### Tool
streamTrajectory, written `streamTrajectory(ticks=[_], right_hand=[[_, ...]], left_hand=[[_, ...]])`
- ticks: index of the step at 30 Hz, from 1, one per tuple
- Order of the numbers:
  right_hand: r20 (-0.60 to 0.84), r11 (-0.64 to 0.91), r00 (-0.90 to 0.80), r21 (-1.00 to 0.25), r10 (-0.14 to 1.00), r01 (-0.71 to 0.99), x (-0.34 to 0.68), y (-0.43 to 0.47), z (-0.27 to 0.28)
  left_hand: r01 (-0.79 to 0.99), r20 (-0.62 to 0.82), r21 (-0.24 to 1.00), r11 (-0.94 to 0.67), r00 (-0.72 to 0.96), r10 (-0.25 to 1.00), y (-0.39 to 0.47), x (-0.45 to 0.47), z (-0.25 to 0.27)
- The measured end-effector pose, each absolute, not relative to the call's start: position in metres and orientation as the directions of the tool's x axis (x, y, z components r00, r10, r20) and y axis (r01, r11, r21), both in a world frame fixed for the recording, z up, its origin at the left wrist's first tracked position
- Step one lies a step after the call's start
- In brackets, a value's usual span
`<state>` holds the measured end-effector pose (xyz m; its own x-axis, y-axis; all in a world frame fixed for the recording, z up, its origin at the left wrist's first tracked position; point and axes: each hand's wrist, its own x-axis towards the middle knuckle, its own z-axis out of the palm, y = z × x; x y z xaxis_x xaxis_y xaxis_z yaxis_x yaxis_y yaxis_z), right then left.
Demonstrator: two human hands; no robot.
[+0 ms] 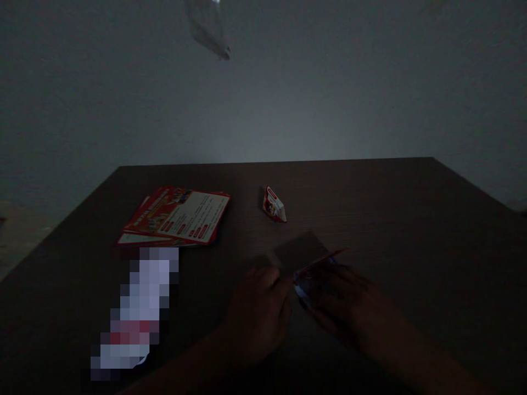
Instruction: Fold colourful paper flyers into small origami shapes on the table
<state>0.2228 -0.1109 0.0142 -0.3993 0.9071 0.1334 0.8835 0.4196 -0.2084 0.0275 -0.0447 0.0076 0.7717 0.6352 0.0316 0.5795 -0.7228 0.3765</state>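
Between my two hands a printed paper leaflet (307,274) is held folded and tilted above the table. My left hand (259,312) is closed, its fingertips at the leaflet's left end. My right hand (354,307) grips the same leaflet from the right, fingers over its side and thumb below; part of the paper is hidden behind them. Beyond the hands a small folded paper (274,206), red and white with print, stands on the table. A loose stack of red and white printed leaflets (181,214) lies to the left.
A bright, elongated thing (142,302), blurred into blocks, lies on the dark wooden table (370,208) left of my left hand. A pale wall (329,82) rises behind the table's far edge. Something translucent hangs high on it (209,33). The light is dim.
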Motion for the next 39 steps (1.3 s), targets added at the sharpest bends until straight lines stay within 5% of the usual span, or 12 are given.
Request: streamTrajectory(ticks=[12, 21, 39], right_hand=[[0.19, 0.409, -0.374, -0.202, 0.908, 0.89, 0.222, -0.108, 0.016], [0.187, 0.337, -0.281, -0.459, 0.941, 0.822, 0.235, -0.101, 0.013], [0.094, 0.147, -0.113, -0.675, 0.989, 0.723, 0.236, -0.089, 0.007]], left_hand=[[0.62, 0.068, 0.322, -0.716, 0.739, 0.67, -0.046, 0.031, 0.008], [0.627, 0.083, 0.322, -0.71, 0.728, 0.68, -0.045, 0.032, 0.007], [0.632, 0.112, 0.315, -0.708, 0.716, 0.689, -0.044, 0.034, 0.003]])
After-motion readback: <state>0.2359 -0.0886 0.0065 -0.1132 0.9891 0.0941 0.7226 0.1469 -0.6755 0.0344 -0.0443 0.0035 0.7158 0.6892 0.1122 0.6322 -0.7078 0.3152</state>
